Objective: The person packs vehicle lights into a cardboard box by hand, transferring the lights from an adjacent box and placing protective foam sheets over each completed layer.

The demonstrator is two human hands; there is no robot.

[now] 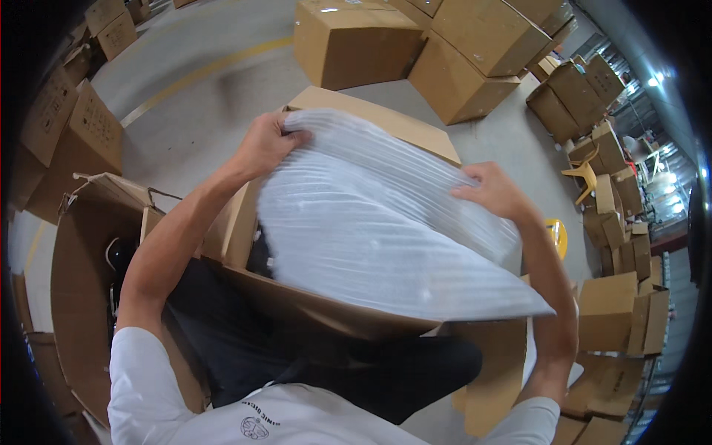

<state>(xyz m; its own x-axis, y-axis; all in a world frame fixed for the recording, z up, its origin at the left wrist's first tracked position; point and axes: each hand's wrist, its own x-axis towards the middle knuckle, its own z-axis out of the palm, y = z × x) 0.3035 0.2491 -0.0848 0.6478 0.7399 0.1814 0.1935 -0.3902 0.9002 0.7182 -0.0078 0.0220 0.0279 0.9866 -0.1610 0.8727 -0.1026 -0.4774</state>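
Observation:
A sheet of white ribbed packing foam (pixel 363 222) spreads over an open cardboard box (pixel 326 300) in front of me. My left hand (pixel 271 144) is closed on the sheet's far left corner, thumb on top. Farther right, my right hand (pixel 489 191) pinches its far edge. The sheet is folded over along that far side, and its near right corner hangs past the box's rim. One box flap (pixel 386 122) stands out beyond the foam. Something dark (pixel 261 256) shows inside the box at the left; the foam hides the rest.
Another open carton (pixel 85 274) stands close at my left, with dark things inside. Large closed cartons (pixel 356 44) stand ahead on the grey floor (pixel 185 96). Stacked boxes (pixel 608 311) line the right, near a yellow chair (pixel 582 176) and a yellow object (pixel 556 237).

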